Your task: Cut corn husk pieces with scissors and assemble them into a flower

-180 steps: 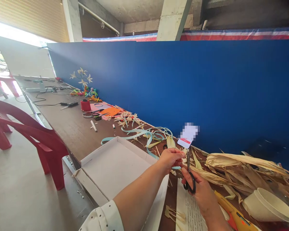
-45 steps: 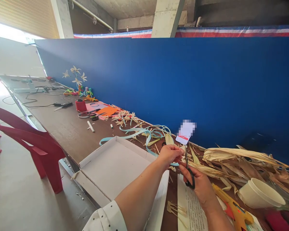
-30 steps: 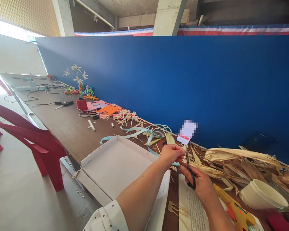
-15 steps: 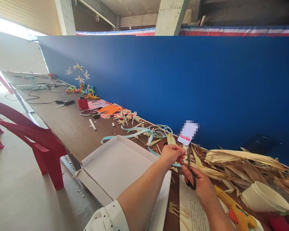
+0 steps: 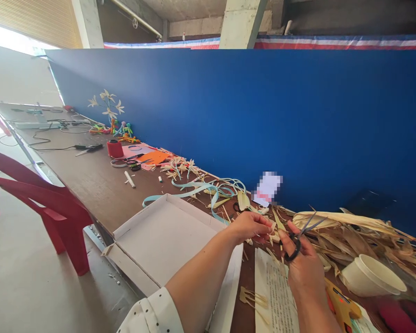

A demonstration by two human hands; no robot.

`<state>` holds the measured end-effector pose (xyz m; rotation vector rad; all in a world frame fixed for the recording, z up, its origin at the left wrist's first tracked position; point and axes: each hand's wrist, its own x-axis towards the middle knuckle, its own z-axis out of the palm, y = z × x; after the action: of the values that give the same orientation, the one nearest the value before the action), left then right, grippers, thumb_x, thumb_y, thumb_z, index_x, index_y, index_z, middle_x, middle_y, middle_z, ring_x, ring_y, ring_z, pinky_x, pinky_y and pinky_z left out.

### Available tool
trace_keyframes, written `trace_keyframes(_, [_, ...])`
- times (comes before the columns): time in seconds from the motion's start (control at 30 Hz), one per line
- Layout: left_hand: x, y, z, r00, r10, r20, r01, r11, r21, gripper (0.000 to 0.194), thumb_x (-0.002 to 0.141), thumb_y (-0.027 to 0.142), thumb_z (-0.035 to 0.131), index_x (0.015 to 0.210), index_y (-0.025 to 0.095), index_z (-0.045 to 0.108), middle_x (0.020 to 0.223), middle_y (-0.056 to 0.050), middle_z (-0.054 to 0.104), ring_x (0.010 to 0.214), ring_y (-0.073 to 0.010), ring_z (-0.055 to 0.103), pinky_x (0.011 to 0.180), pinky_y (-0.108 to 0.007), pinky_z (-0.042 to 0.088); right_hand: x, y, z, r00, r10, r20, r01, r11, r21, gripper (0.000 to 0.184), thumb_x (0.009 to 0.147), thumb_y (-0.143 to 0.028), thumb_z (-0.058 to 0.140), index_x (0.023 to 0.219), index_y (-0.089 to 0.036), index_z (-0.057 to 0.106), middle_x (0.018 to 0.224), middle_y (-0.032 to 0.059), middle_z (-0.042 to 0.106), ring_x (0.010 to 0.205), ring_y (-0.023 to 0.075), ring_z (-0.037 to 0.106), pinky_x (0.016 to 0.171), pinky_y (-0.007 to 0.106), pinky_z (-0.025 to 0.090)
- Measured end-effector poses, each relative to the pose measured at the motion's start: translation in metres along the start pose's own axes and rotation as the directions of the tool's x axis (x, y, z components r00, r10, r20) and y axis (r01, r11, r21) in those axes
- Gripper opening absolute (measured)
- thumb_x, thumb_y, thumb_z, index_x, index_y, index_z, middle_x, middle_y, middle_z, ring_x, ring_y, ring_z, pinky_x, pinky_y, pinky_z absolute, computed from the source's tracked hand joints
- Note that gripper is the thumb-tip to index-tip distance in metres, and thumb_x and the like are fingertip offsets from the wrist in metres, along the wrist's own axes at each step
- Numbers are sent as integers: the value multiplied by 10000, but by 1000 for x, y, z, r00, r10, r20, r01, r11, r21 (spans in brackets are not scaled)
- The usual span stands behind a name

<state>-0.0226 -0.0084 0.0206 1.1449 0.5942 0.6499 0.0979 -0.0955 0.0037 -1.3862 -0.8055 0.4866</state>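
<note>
My right hand (image 5: 305,263) is closed around a pair of black-handled scissors (image 5: 294,249), whose parted blades point up and away to the right. My left hand (image 5: 250,226) pinches a small pale piece of corn husk (image 5: 272,228) between thumb and fingertips, just left of the scissors and apart from the blades. Beyond the right hand lies a heap of dried corn husks (image 5: 346,222). A printed sheet (image 5: 279,296) lies below the hands, with thin cut husk strips (image 5: 253,298) beside it.
A shallow white box (image 5: 173,236) sits left of my hands. At right are a cream tub (image 5: 374,277) and a yellow glue gun (image 5: 343,305). Light-blue ribbon (image 5: 196,187) and a red thread spool (image 5: 115,149) lie farther along the table, below a blue partition (image 5: 208,106).
My right hand has swung the scissors rightward, away from the left hand, and their blades have spread apart. My left hand has shifted slightly right and down, still pinching the pale piece.
</note>
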Motion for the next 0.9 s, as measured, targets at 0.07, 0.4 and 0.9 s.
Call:
trace_keyframes(0.07, [0,-2,1,999,-13,52,9,997,75,141,648,178,692,743,122,603,617,0,590,547,-86,564,538,-224,472,1,2,-1,999,3,32,-4,1000,27,675,632,-444,747,1246,-216,582,835,25,673,603,130,549,534,238,426])
trace_keyframes(0.4, [-6,-1,4,993,-52,103,24,965,262,172,670,242,692,794,135,638,670,9,604,565,-63,546,593,-216,469,3,4,-3,997,72,8,-73,994,86,588,608,-379,772,1156,-214,638,669,-17,621,557,106,513,504,204,397])
trace_keyframes(0.9, [2,-9,4,997,8,72,-19,988,151,264,617,327,749,723,108,649,655,-18,597,567,-79,540,588,-238,464,4,-1,-4,991,15,-132,-13,1000,21,526,613,-364,750,1096,-174,667,736,10,634,543,103,462,475,211,360])
